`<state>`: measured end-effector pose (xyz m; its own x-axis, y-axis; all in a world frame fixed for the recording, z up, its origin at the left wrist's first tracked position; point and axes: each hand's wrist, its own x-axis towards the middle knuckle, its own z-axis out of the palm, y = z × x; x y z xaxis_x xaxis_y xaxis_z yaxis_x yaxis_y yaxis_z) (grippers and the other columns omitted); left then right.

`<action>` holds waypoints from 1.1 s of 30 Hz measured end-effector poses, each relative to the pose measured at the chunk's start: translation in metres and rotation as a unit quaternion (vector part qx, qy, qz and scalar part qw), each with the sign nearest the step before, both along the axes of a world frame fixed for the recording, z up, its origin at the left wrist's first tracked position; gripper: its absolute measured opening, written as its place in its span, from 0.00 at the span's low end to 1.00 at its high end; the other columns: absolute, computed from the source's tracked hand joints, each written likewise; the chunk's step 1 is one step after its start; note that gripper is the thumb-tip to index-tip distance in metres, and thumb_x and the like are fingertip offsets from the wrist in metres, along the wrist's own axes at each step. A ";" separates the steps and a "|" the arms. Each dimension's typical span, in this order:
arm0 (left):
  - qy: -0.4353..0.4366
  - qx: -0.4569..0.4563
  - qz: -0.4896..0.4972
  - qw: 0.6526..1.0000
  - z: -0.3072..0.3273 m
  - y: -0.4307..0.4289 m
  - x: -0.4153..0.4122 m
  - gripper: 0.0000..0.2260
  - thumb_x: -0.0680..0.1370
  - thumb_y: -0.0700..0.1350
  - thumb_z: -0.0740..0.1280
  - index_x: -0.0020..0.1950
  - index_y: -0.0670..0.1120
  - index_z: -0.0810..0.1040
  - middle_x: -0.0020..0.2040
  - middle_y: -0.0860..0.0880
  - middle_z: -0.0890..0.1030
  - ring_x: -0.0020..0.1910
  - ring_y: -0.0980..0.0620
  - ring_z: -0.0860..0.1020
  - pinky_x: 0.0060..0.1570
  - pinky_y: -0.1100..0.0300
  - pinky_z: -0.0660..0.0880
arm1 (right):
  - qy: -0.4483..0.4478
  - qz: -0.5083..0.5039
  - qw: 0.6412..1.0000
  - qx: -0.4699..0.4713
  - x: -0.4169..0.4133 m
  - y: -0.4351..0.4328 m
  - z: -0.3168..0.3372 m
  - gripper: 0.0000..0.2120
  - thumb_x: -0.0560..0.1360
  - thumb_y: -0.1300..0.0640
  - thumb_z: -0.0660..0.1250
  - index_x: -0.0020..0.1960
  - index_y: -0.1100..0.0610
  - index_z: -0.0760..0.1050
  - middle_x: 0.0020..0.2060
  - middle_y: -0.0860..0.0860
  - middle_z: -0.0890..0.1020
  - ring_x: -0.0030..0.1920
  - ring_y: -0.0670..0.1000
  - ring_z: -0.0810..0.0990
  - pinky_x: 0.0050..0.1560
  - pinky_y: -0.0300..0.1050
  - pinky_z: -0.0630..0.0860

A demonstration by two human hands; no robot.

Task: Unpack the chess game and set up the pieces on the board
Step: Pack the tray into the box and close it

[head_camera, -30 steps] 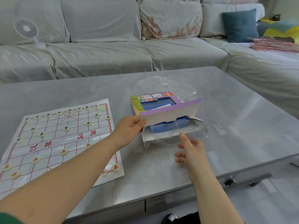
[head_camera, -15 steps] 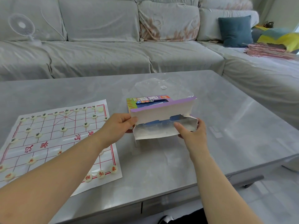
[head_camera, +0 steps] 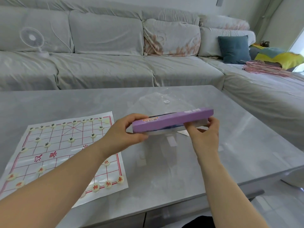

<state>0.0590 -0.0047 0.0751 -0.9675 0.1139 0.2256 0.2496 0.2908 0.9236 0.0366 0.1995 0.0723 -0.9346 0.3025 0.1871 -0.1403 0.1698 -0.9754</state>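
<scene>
A flat purple game box [head_camera: 172,120] hangs just above the grey table [head_camera: 246,145], its long side facing me. My left hand [head_camera: 126,132] grips its left end, thumb below and fingers on top. My right hand [head_camera: 204,134] holds the right end and pinches the white flap at its lower edge. To the left lies the paper chess board [head_camera: 54,155] with red lines. Several round cream pieces [head_camera: 71,139] sit on its far rows and more, such as one near piece [head_camera: 120,179], along its near edge.
A clear plastic wrapper [head_camera: 164,99] lies on the table behind the box. A grey sofa [head_camera: 105,69] runs along the far side and right, with a small white fan [head_camera: 32,38], a blue cushion [head_camera: 234,49] and folded cloths [head_camera: 266,69] on it.
The box's open flap has come shut. Both hands have lifted the box and turned it flat, and my right hand moved from the table to the box's right end.
</scene>
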 end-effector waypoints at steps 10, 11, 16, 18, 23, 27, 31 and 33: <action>0.018 0.071 0.092 0.993 0.055 0.000 -0.034 0.05 0.73 0.41 0.67 0.44 0.51 0.74 0.40 0.54 0.76 0.38 0.54 0.77 0.30 0.64 0.78 | 0.014 0.006 1.000 0.022 -0.022 -0.003 0.042 0.14 0.72 0.56 0.69 0.53 0.56 0.67 0.41 0.45 0.69 0.44 0.45 0.69 0.32 0.27 0.65; 0.016 0.065 0.100 0.993 0.057 0.000 -0.040 0.06 0.73 0.41 0.68 0.47 0.50 0.74 0.40 0.54 0.76 0.37 0.55 0.77 0.28 0.66 0.77 | 0.016 0.008 1.000 0.022 -0.027 -0.003 0.044 0.16 0.72 0.56 0.69 0.56 0.57 0.67 0.45 0.47 0.70 0.48 0.46 0.68 0.38 0.28 0.65; 0.028 0.023 0.122 0.992 0.067 0.002 -0.070 0.10 0.74 0.44 0.67 0.54 0.50 0.73 0.42 0.57 0.75 0.37 0.57 0.75 0.29 0.71 0.72 | -0.002 0.017 1.000 0.011 -0.056 -0.007 0.061 0.21 0.73 0.56 0.67 0.64 0.58 0.65 0.53 0.50 0.69 0.51 0.47 0.69 0.50 0.38 0.64; 0.039 0.046 0.123 0.991 0.068 0.003 -0.083 0.09 0.75 0.43 0.66 0.54 0.50 0.73 0.44 0.57 0.75 0.43 0.58 0.74 0.39 0.73 0.70 | 0.013 0.031 0.999 -0.006 -0.068 -0.011 0.064 0.22 0.74 0.57 0.66 0.66 0.56 0.63 0.56 0.51 0.70 0.53 0.47 0.69 0.51 0.39 0.66; 0.047 0.140 0.105 0.983 0.069 0.004 -0.105 0.05 0.76 0.40 0.64 0.47 0.49 0.74 0.41 0.56 0.76 0.39 0.62 0.76 0.37 0.75 0.73 | 0.090 0.061 0.994 -0.032 -0.082 -0.017 0.063 0.26 0.76 0.51 0.63 0.71 0.52 0.59 0.60 0.45 0.68 0.59 0.43 0.68 0.59 0.37 0.67; 0.061 0.148 0.082 0.984 0.068 0.006 -0.116 0.06 0.74 0.41 0.66 0.42 0.52 0.73 0.39 0.53 0.77 0.34 0.63 0.77 0.36 0.74 0.74 | 0.109 0.070 0.988 -0.088 -0.097 -0.015 0.063 0.12 0.80 0.47 0.50 0.51 0.46 0.71 0.48 0.43 0.74 0.49 0.41 0.75 0.55 0.39 0.71; 0.064 0.126 0.086 0.986 0.066 0.005 -0.125 0.08 0.72 0.43 0.69 0.41 0.52 0.70 0.40 0.52 0.76 0.39 0.58 0.75 0.36 0.73 0.73 | 0.106 0.049 0.992 -0.048 -0.108 -0.016 0.063 0.15 0.80 0.52 0.51 0.36 0.50 0.66 0.33 0.45 0.70 0.27 0.36 0.71 0.30 0.28 0.68; 0.067 0.123 0.090 0.986 0.066 0.004 -0.129 0.08 0.71 0.45 0.69 0.41 0.52 0.69 0.40 0.52 0.76 0.41 0.55 0.76 0.42 0.68 0.74 | 0.109 0.058 0.991 -0.045 -0.113 -0.015 0.062 0.13 0.80 0.55 0.54 0.37 0.49 0.68 0.34 0.46 0.72 0.28 0.38 0.72 0.29 0.28 0.70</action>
